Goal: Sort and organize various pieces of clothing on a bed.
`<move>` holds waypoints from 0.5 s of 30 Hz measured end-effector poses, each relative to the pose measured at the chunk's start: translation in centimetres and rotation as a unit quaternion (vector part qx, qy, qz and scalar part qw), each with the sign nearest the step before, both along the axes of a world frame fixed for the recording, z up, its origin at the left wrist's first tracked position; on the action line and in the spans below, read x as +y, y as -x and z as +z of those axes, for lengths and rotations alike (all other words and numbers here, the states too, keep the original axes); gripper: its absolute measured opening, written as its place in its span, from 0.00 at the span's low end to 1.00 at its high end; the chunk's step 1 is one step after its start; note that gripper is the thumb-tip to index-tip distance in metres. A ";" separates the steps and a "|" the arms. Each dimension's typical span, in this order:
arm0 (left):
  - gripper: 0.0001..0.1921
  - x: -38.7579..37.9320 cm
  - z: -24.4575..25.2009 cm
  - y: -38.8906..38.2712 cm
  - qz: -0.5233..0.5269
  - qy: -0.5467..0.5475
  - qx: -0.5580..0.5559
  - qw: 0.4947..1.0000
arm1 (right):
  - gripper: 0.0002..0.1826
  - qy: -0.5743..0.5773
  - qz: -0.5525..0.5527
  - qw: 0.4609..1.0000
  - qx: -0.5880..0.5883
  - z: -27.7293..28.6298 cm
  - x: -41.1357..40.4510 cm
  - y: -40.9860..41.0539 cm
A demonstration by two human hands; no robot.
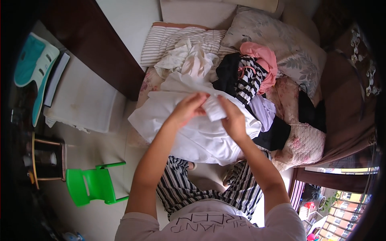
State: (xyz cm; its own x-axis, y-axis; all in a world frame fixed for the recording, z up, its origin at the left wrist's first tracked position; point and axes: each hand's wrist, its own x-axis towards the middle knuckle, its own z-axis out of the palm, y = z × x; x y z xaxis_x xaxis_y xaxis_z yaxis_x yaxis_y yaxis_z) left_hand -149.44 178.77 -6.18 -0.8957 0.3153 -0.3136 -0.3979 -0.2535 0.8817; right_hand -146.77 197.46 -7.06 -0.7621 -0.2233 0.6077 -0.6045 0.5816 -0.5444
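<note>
A white garment [193,132] lies spread over the front of the bed, its lower edge hanging towards my knees. Above it, a folded white band of cloth [214,110], perhaps its cuff or collar, is raised between my hands. My left hand [190,108] pinches the band's upper left edge between thumb and fingers. From the other side my right hand [233,119] grips the same band, thumb along its right edge. Whether the band joins the spread cloth is hard to tell, as the hands partly hide it.
Behind the garment are crumpled pale cloth [196,60], black-and-white striped clothing [250,78], pink clothing [267,60] and a lavender garment [262,110]. A leaf-patterned pillow [271,39] lies at the back. Left on the floor stand a green plastic chair [93,183] and a pale storage box [81,96].
</note>
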 end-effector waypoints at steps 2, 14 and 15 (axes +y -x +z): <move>0.17 -3.0 -1.5 3.5 0.041 0.134 0.113 0.984 | 0.27 0.069 -0.013 0.996 -0.057 1.7 0.7 1.0; 0.12 -10.5 -0.5 16.0 -0.088 0.703 0.410 0.575 | 0.14 0.121 0.009 0.948 -0.296 5.6 6.4 5.8; 0.11 -11.3 0.4 16.5 -0.044 0.694 0.421 0.582 | 0.13 0.127 -0.027 0.943 -0.306 5.8 6.6 6.0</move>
